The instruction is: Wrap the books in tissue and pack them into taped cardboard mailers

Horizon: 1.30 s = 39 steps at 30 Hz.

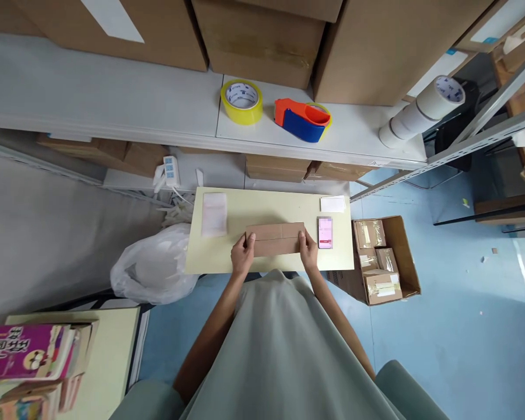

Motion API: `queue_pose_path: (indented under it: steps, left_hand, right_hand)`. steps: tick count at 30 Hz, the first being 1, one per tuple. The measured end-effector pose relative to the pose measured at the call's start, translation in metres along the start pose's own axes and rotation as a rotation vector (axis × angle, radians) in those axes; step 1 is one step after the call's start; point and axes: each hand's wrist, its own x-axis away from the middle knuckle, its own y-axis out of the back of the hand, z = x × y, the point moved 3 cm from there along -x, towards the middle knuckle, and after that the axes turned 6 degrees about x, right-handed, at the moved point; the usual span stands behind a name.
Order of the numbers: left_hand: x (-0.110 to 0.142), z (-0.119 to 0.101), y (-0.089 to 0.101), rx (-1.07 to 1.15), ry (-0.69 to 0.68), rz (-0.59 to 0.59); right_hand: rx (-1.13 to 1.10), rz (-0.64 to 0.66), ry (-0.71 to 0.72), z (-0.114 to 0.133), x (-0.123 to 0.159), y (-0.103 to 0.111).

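Between my two hands is a small brown cardboard box (pixel 275 240), its long seam facing up, above the pale yellow table (pixel 262 204). My left hand (pixel 242 254) grips the box's left end, thumb on top. At the right end my right hand (pixel 308 251) holds it the same way. A phone (pixel 325 233) with a lit pink screen lies just right of my right hand, and a white slip of paper (pixel 332 204) is behind it. Left of the box lies a flat pale sheet (pixel 214 214).
On the shelf (pixel 157 93) are a yellow tape roll (pixel 241 102), a red and blue tape dispenser (pixel 303 119) and stacked white rolls (pixel 420 111). A carton (pixel 409 256) of small parcels stands right; a plastic bag (pixel 157 265) and books (pixel 26 353) are left.
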Motion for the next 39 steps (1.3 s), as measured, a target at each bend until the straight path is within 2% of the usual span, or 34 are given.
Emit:
queue_pose_path:
  steps: [3, 5, 8, 12, 15, 18, 21, 26, 30, 34, 36, 39]
  left_hand:
    - [-0.005, 0.005, 0.012, 0.064, -0.06, 0.099]
    - [-0.007, 0.004, 0.019, 0.069, -0.112, 0.116]
    - [-0.008, -0.002, 0.025, 0.063, -0.216, 0.106]
    - [-0.007, -0.014, 0.023, 0.037, -0.304, 0.076]
    - [-0.012, -0.016, 0.024, 0.06, -0.322, 0.059]
    - [-0.021, -0.009, 0.027, 0.108, -0.3, 0.043]
    - [-0.029, 0.01, 0.025, 0.123, -0.224, 0.05]
    - [-0.025, 0.054, 0.01, 0.037, 0.007, 0.099]
    - [-0.021, 0.075, 0.005, 0.009, 0.07, 0.138]
    - [-0.037, 0.072, 0.008, -0.007, 0.075, 0.117]
    - [-0.051, 0.062, 0.009, -0.013, 0.061, 0.074]
    - [-0.071, 0.045, 0.006, -0.007, 0.029, 0.044]
  right_hand:
    - [-0.097, 0.052, -0.018, -0.001, 0.008, 0.005]
    - [-0.092, 0.043, 0.028, 0.004, 0.014, 0.009]
    - [-0.002, -0.082, 0.106, 0.014, 0.021, 0.012]
    - [0.148, -0.275, 0.103, 0.025, 0.016, 0.009]
    - [0.151, -0.311, 0.183, 0.024, 0.006, 0.006]
    - [0.169, -0.248, 0.289, 0.012, 0.0, 0.004]
    - [0.26, -0.144, 0.312, -0.008, 0.0, -0.002]
    - [0.322, 0.097, 0.147, -0.041, 0.01, -0.022]
    - [0.209, 0.196, 0.006, -0.055, 0.007, -0.024]
    - [0.106, 0.118, -0.033, -0.054, -0.02, -0.014]
    - [0.035, 0.089, -0.034, -0.048, -0.036, -0.01]
    - [-0.071, 0.113, -0.008, -0.034, -0.055, -0.01]
